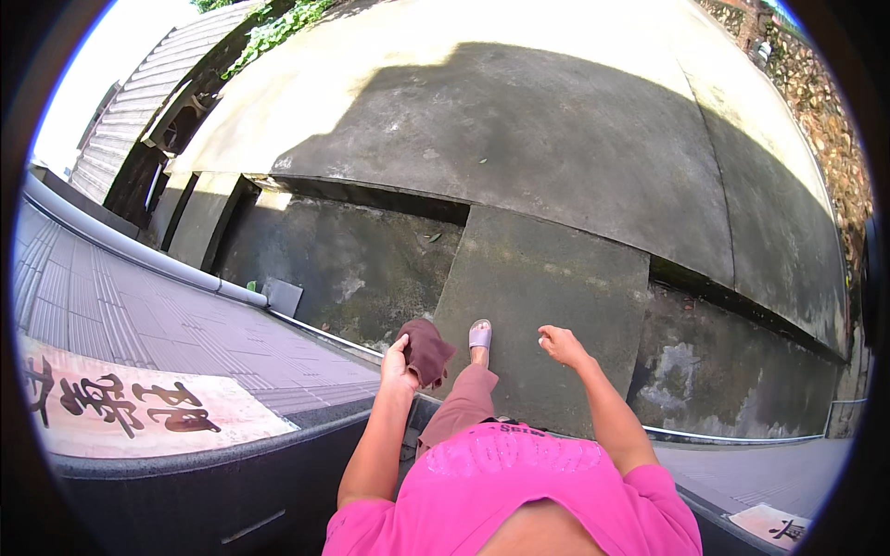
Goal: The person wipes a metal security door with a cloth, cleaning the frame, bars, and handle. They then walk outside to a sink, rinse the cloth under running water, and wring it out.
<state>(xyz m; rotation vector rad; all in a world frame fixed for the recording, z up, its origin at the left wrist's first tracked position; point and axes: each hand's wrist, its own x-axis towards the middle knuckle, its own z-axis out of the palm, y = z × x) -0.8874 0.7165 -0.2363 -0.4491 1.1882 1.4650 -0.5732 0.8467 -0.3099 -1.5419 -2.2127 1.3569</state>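
Note:
My left hand [399, 364] is closed around a bunched dark maroon cloth [426, 353], whose loose end hangs over towards the right. To the right, my right hand [562, 345] hangs over the concrete slab with its fingers curled; nothing shows in it. Between the two hands, below them, a foot in a light purple slide sandal [480, 336] stands on the concrete ramp [542, 292].
A sunken concrete channel [334, 257] runs on both sides of the ramp, with a raised concrete yard [542, 132] beyond. A tiled wall [139, 299] with a white pipe [153, 260] is at the left. A stone wall [820, 111] stands at far right.

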